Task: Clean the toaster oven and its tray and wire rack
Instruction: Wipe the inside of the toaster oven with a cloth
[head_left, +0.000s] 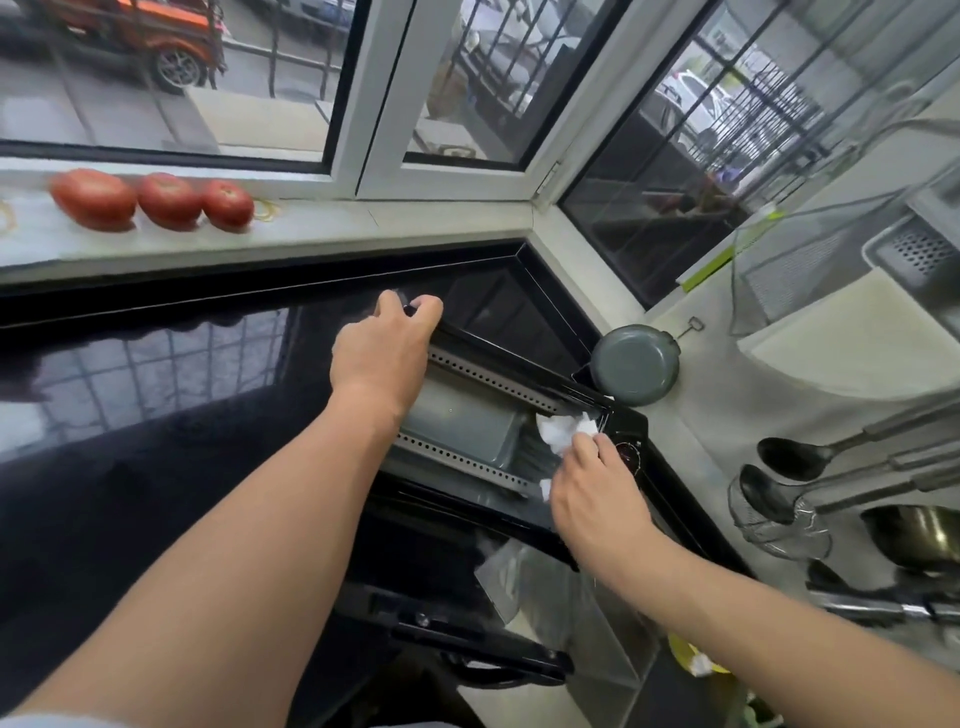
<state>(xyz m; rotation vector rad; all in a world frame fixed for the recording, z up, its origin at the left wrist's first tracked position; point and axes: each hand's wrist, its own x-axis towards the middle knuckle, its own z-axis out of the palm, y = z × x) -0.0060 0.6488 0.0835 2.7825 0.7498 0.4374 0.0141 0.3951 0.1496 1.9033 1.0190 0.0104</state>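
Right hand (587, 493) pinching white wipe (563, 428) at toaster oven (493, 415) cavity's right end; left hand (387, 353) gripping top rear edge.

Pale window ledge (322, 228) bearing three tomatoes (169, 200) (in a row), grey counter (691, 441) under toaster oven (519, 395)

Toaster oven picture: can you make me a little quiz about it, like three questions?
1. True or false: the toaster oven has its door open.
2. Which hand holds the white wipe?
A. the left hand
B. the right hand
3. How many tomatoes lie on the windowsill?

Key: 1 true; 2 B; 3 three.
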